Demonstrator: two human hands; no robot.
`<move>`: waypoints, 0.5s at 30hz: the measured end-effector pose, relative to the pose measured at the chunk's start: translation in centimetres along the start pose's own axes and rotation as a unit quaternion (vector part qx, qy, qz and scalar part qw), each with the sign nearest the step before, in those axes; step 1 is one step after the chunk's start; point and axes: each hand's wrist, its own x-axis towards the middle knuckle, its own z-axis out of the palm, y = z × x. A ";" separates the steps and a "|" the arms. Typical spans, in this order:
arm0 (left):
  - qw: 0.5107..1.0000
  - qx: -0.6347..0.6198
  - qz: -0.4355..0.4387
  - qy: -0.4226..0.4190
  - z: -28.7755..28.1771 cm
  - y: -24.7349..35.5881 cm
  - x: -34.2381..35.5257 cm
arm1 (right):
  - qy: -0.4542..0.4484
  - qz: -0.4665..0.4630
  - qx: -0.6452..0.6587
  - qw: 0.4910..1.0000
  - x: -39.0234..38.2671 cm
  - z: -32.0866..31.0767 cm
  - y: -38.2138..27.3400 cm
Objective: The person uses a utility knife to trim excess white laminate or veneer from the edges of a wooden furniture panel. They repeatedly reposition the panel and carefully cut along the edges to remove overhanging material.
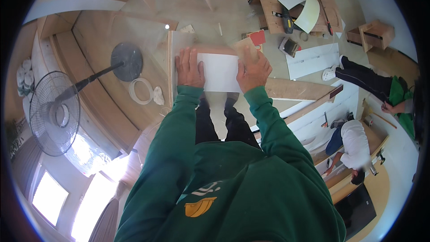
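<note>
My left hand (189, 68) grips the left end of a white rectangular panel (218, 74), its thumb along the panel's edge, close beside a tall pale board (171, 96). My right hand (254, 72) holds the panel's right end, with its thumb at that edge. A blurred tan piece (245, 46) shows just above the fingers of my right hand; whether they touch it, I cannot tell. A reddish-brown strip (217, 50) runs behind the white panel's upper edge.
A standing fan (54, 112) is at left. A wooden worktop (268, 13) with cut sheets and tools lies beyond. A red card (256, 36) and white boards (313, 60) are on the floor. Two co-workers are at right, one green-clad (398, 103), one white-shirted (354, 145).
</note>
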 end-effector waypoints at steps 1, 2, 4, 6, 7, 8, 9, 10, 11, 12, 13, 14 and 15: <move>0.999 -0.024 0.005 0.024 -0.1 -0.2 -0.2 | 0.007 -0.015 0.006 1.000 0.3 0.4 -0.9; 0.998 -0.047 0.011 0.042 -0.1 -0.3 -0.5 | 0.005 -0.017 0.011 1.000 0.4 0.8 -1.9; 0.993 -0.089 0.012 0.073 0.0 -0.6 -0.8 | 0.002 -0.063 0.055 0.997 0.8 1.9 -4.4; 0.983 -0.128 0.027 0.128 0.1 -0.6 -0.8 | 0.007 -0.103 0.090 0.991 1.1 3.1 -6.9; 0.982 -0.139 0.012 0.126 -0.1 -0.6 -0.8 | 0.019 -0.115 0.096 0.989 1.3 3.4 -7.7; 0.977 -0.151 0.022 0.151 -0.4 -0.5 -0.7 | 0.033 -0.133 0.101 0.985 1.4 3.6 -8.3; 0.970 -0.163 0.038 0.174 -0.9 -0.3 -0.8 | 0.041 -0.150 0.106 0.982 1.3 3.6 -8.8; 0.971 -0.161 0.030 0.174 -1.7 -0.2 -0.8 | 0.033 -0.149 0.103 0.983 1.3 3.5 -9.0; 0.975 -0.133 0.052 0.170 -2.8 -0.2 -1.0 | 0.028 -0.148 0.098 0.984 1.2 3.2 -9.1; 0.977 -0.106 0.080 0.169 -4.2 -0.1 -1.6 | 0.029 -0.149 0.093 0.984 1.3 3.0 -9.1; 0.976 -0.077 0.111 0.173 -5.7 0.0 -2.3 | 0.019 -0.143 0.074 0.987 1.3 2.8 -9.1; 0.975 -0.049 0.106 0.190 -7.2 -0.2 -2.9 | 0.012 -0.138 0.062 0.988 1.1 2.6 -9.4; 0.987 -0.045 0.016 0.151 -8.2 -0.6 -3.1 | 0.004 -0.130 0.052 0.990 0.9 2.6 -9.8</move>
